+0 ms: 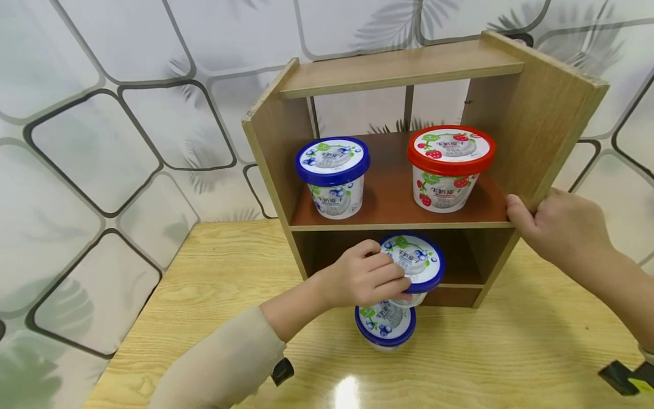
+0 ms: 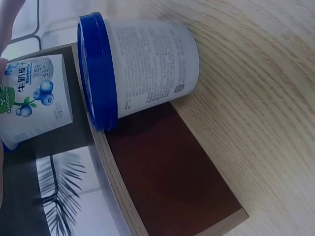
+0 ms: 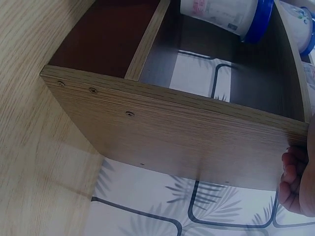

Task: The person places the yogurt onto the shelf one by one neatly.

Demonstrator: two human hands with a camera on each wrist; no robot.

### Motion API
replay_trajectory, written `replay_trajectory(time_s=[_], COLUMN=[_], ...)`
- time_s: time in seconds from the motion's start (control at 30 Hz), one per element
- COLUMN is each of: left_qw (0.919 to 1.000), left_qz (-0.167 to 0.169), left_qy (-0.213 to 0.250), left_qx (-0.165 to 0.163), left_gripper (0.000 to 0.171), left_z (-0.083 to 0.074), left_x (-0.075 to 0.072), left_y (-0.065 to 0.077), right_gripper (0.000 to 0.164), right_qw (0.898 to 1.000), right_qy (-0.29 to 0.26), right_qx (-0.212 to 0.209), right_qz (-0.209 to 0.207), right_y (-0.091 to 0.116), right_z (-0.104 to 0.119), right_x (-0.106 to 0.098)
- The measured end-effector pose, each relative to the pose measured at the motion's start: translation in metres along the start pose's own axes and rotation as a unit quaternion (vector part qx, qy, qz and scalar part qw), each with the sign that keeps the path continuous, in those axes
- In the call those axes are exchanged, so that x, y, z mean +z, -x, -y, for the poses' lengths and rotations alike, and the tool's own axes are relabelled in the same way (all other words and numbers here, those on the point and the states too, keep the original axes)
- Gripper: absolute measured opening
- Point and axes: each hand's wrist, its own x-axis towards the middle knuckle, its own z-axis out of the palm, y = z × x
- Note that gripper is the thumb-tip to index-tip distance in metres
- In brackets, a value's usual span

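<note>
My left hand (image 1: pixel 365 275) grips a blue-lidded blueberry dessert tub (image 1: pixel 416 261) in front of the shelf's lower compartment. In the left wrist view this held tub (image 2: pixel 37 96) shows its printed side, with little of the hand visible. Just below it, a second blue-lidded tub (image 1: pixel 386 326) stands on the table before the shelf. On the right, my right hand (image 1: pixel 564 227) holds the side panel of the wooden shelf (image 1: pixel 552 108), its thumb at the front edge. Curled fingers (image 3: pixel 290 172) lie against the panel's outer face in the right wrist view.
On the shelf's upper board stand a blue-lidded tub (image 1: pixel 337 196) at the left and a red-lidded strawberry tub (image 1: pixel 444 190) at the right. The shelf stands on a wood-grain table (image 1: pixel 225 272), close to a patterned wall covering (image 1: pixel 143 51).
</note>
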Motion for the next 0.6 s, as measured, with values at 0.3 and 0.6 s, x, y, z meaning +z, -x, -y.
replay_trajectory(time_s=[0.3, 0.6], left_qw=[0.9999, 1.0000], left_qz=[0.000, -0.007], left_qy=[-0.005, -0.007], left_qx=[-0.014, 0.000], left_gripper=[0.023, 0.021], left_z=[-0.003, -0.010], left_x=[0.017, 0.030], left_y=[-0.013, -0.022], right_gripper=[0.056, 0.056], right_qw=[1.000, 0.999], right_qy=[0.000, 0.003], right_qx=[0.016, 0.019], right_qz=[0.019, 0.041], right_y=[0.000, 0.000], right_z=[0.001, 0.002], right_x=[-0.002, -0.003])
